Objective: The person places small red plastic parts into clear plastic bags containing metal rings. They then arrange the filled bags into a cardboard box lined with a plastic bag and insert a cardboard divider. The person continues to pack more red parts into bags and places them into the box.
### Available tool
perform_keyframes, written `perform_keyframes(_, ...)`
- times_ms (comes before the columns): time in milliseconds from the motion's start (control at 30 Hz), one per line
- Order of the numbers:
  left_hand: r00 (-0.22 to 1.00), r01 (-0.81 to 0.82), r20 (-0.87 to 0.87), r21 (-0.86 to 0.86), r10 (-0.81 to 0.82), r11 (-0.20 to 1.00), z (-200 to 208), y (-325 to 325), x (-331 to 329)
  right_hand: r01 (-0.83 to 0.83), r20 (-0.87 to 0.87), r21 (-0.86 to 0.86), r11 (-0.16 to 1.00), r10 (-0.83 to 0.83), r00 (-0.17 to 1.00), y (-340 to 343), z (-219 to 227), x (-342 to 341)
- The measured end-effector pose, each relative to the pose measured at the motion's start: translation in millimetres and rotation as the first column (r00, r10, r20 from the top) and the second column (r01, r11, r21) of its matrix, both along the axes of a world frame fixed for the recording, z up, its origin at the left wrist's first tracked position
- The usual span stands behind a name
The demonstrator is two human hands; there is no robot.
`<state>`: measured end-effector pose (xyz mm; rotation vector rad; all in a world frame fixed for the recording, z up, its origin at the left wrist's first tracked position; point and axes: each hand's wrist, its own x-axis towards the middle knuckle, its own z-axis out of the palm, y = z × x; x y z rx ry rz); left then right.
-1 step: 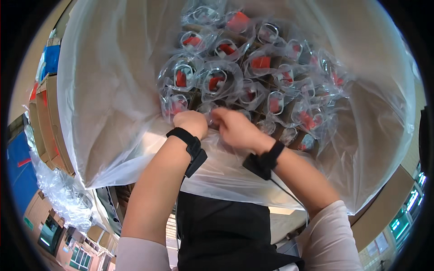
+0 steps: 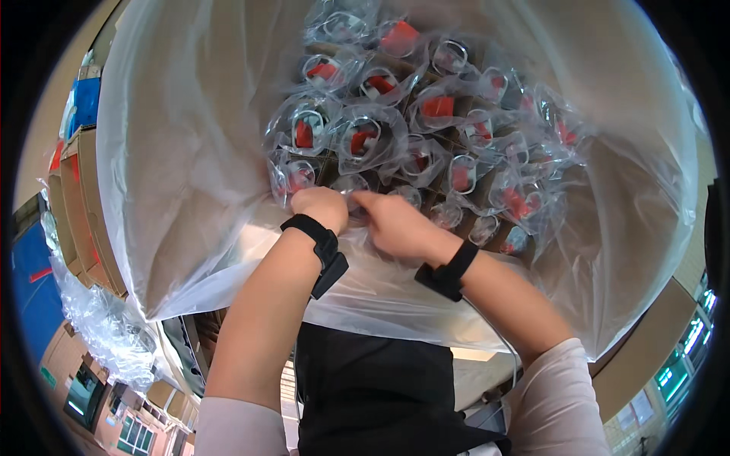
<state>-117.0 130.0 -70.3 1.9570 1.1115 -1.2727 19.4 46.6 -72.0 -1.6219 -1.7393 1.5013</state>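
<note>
A clear plastic bag (image 2: 350, 183) holding a rounded item stands in the nearest row of the carton, just beyond my hands. My left hand (image 2: 319, 207) is curled at its left side, with the fingertips hidden beneath the hand. At its right side, my right hand (image 2: 399, 223) has the index finger reaching to the bag's near edge and the other fingers folded under; the thumb is hidden. Several similar bagged items (image 2: 360, 140) with white or clear loops and red parts stand in rows between cardboard dividers (image 2: 328, 169).
A large translucent liner (image 2: 190, 152) drapes over the carton walls and hangs over the near edge. To the left are an open cardboard box (image 2: 95, 205) and crumpled clear plastic (image 2: 110, 327). A cardboard flap (image 2: 646, 349) sticks out at the lower right.
My right hand has shifted slightly down, and its index finger is now straighter. More of the bagged item between my hands shows. My left hand stays almost in place.
</note>
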Motion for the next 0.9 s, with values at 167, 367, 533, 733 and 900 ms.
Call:
perform_keyframes(167, 0.981, 0.028, 0.192, 0.005, -0.029, 1.000, 12.1, 0.6, -14.7, -0.409, 0.426, -0.230, 0.883, 0.469, 0.773, 25.7, -5.6, -17.9)
perform_keyframes(367, 0.994, 0.011, 0.111, -0.014, -0.010, 1.000, 19.0, 7.1, -6.0, -0.441, 0.449, -0.230, 0.868, 0.496, 0.743, 33.2, -47.4, -36.3)
perform_keyframes(533, 0.995, -0.076, 0.060, 0.011, 0.075, 0.997, 2.8, 1.7, -13.7, -0.444, 0.375, -0.165, 0.880, 0.473, 0.797, 42.3, 23.3, -20.1)
perform_keyframes(733, 0.777, -0.339, 0.620, 0.265, 0.110, 0.903, 92.3, -14.1, -66.2, -0.031, 0.168, 0.223, 0.974, -0.008, 0.986, 64.4, -2.6, -53.0)
perform_keyframes(900, 0.812, -0.471, 0.551, 0.427, 0.191, 0.772, 78.9, 0.6, -86.5, -0.260, 0.247, 0.042, 0.965, 0.242, 0.938, 97.2, -5.4, -81.5)
